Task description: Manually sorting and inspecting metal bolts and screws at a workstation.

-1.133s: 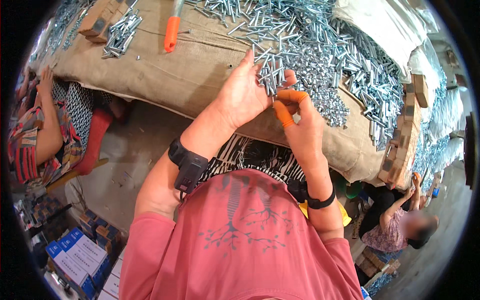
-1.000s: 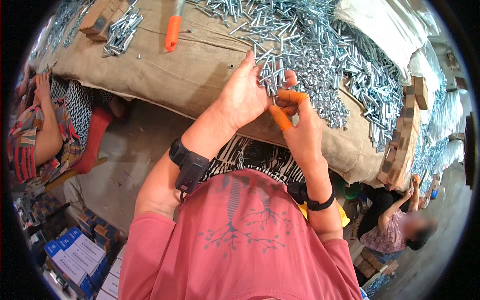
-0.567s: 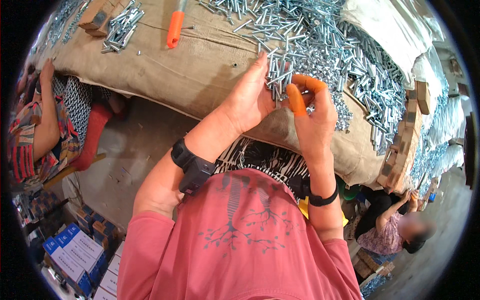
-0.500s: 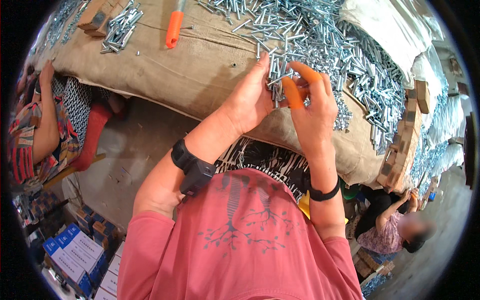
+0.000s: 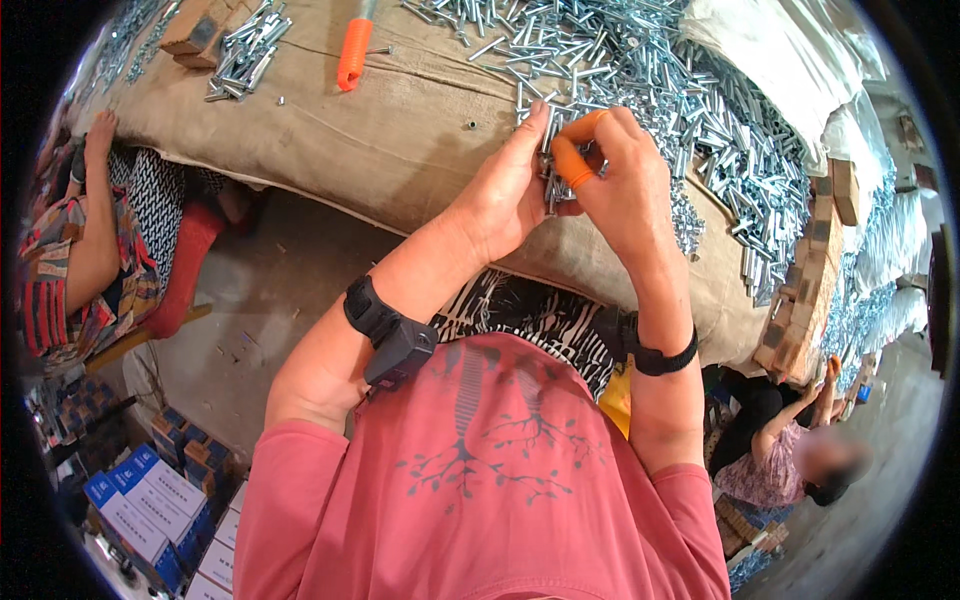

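Several thin silver metal bolts stand bunched in my left hand, its thumb raised along them and its fingers curled behind. My right hand wears orange finger covers on two fingers. Those fingertips are pinched together against the upper part of the bunch, touching the bolts; exactly what lies between them is hidden. Just beyond both hands spreads a large heap of loose silver bolts on the cloth-covered table.
An orange-handled tool lies at the far left beside a loose bolt. A small bolt pile rests near wooden blocks. Wooden blocks edge the table's right side. Co-workers sit left and right; blue-white boxes stand lower left.
My right hand's fingers, spread and blurred before, have closed in on the bolts, and its forearm has swung slightly right. My left hand has barely moved. The right co-worker's hand has risen.
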The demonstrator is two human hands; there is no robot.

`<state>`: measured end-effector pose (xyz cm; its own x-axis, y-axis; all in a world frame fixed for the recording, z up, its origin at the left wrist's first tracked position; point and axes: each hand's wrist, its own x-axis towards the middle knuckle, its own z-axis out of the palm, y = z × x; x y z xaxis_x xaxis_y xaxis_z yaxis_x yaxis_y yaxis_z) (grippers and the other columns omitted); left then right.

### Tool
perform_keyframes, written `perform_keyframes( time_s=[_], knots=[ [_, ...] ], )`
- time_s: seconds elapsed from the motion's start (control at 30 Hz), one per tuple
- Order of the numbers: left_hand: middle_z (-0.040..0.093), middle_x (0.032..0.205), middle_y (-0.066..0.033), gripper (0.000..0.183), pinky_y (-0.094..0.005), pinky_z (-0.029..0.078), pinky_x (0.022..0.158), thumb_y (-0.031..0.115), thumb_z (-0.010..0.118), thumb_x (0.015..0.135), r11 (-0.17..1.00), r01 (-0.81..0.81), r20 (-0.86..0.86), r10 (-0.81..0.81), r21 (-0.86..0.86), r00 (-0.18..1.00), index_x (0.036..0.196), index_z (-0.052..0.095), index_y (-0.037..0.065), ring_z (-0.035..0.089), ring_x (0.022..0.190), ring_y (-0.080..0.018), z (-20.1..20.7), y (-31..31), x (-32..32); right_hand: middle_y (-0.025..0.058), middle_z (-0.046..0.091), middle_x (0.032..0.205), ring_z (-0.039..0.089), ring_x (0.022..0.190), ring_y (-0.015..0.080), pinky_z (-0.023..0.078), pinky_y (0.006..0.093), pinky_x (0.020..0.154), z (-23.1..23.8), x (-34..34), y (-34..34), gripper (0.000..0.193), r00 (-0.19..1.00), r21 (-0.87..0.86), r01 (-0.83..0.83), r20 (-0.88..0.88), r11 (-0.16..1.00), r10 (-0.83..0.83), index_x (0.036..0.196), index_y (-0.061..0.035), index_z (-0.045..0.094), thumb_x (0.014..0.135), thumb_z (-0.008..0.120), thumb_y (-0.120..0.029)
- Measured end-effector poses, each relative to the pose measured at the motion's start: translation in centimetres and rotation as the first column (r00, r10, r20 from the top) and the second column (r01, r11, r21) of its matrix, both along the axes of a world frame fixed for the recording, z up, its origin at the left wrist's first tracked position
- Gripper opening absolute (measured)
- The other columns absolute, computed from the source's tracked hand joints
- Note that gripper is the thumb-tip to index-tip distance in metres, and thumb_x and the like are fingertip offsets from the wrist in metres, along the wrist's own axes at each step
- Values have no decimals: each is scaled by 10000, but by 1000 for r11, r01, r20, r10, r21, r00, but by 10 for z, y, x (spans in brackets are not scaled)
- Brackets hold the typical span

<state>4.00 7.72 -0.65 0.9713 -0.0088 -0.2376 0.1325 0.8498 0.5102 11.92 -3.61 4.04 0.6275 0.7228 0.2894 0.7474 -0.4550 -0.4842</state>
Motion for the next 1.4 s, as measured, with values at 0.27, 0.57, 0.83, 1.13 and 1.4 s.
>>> perform_keyframes(
  time_s=[0.27, 0.57, 0.83, 1.13, 1.4],
  knots=[
    [658, 1079, -73, 524, -391, 546, 757, 540, 320, 1013, 998, 29, -73, -33, -58, 997, 1206, 554, 113, 642, 976, -209, -4, 0, 4, 53, 694, 856, 682, 755, 115, 527, 240, 662, 2, -11, -1, 161, 908, 374, 349, -361, 859, -212, 1036, -12, 620, 884, 671, -36],
    [657, 1134, -111, 394, -409, 522, 907, 415, 413, 1025, 995, 14, -48, -19, -99, 999, 1197, 562, 94, 636, 1041, -201, -12, 6, 1, 73, 639, 919, 633, 756, 203, 494, 317, 689, -2, -28, -28, 264, 996, 382, 90, -28, 920, -86, 994, -60, 647, 756, 757, -24],
    [633, 1177, -134, 285, -396, 499, 964, 279, 431, 1037, 981, 3, -45, -12, -195, 999, 1208, 543, 80, 615, 1102, -235, -14, -1, 9, 60, 580, 845, 559, 689, 241, 438, 373, 638, -22, -38, -34, 176, 983, 171, 147, 85, 974, -163, 915, -73, 638, 789, 749, -128],
    [614, 1228, -138, 289, -398, 473, 1005, 251, 443, 1033, 987, -77, -29, 74, -141, 997, 1258, 511, 85, 600, 1121, -239, -9, -9, 6, 79, 578, 789, 560, 681, 286, 434, 392, 648, -25, -30, -31, 148, 978, 112, 205, -65, 972, -199, 844, -74, 621, 796, 734, -157],
    [602, 1231, -106, 301, -396, 464, 1015, 242, 469, 1024, 982, -95, -39, 89, -166, 995, 1274, 520, 83, 585, 1119, -211, -11, -8, 5, 88, 600, 803, 587, 658, 247, 460, 351, 620, -27, -27, -25, 134, 976, 210, 211, -102, 955, -193, 848, -56, 620, 804, 733, -113]
  ],
)
